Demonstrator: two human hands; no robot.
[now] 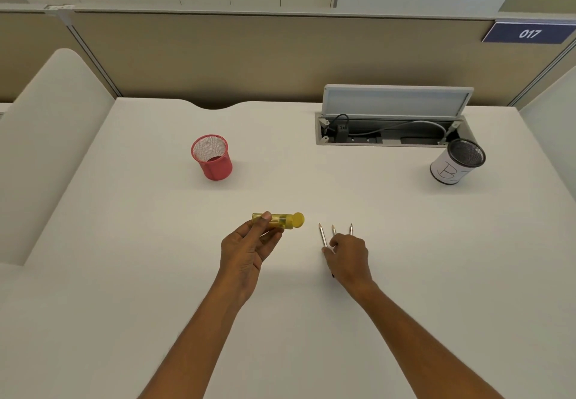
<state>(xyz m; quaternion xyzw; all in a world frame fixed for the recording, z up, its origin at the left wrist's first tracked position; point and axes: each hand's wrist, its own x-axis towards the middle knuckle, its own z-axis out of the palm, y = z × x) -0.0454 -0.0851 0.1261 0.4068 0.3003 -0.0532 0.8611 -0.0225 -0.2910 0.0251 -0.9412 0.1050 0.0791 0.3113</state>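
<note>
Here, the left hand holds a translucent yellow capped tube.

From my end the tube looks like see-through yellow plastic, a bit glossy, and its cap is solid yellow plastic, smooth too. The pencils show bare wood at the sharpened tips; the shafts are too small for me to judge the finish. The red cup is fine wire mesh, matt. The black cup is mesh as well, wrapped in plain white paper. The desk is smooth matt white, and the divider behind it reads as beige cloth.
</note>
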